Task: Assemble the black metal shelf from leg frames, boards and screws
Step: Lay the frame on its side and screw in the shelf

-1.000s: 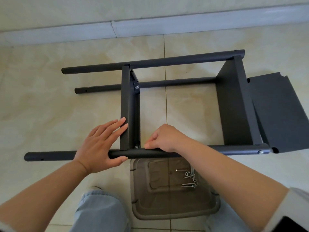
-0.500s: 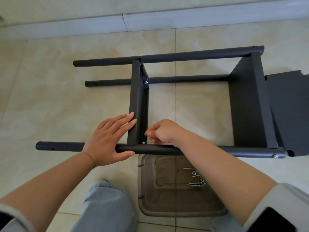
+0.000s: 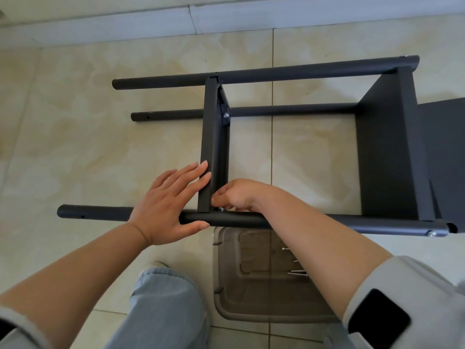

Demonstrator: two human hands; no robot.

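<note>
Black shelf (image 3: 264, 74) on its side on tile, centre frame. Left hand (image 3: 167, 206), fingers straight, pressed flat vs middle board (image 3: 210, 147) at 9 o'clock to steady the joint. Right hand (image 3: 237, 196) fingertips curled on screw (image 3: 221, 209) at near leg (image 3: 327, 222), prob. hand-threading. Spare screws (image 3: 297, 273) in tray (image 3: 226, 285), 6 o'clock, within reach.

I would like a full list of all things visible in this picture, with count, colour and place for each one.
leg tubes: four, black, lying across the floor
middle board: one, black, between the tubes, on edge
end board: one, black, right end of the tubes
loose board: one, black, far right, on the floor
plastic bin: one, clear, under the near tube
spare screws: several, silver, in the bin
floor tiles: beige
left hand: flat on the near tube and the middle board
right hand: fingers curled at the joint screw
</note>
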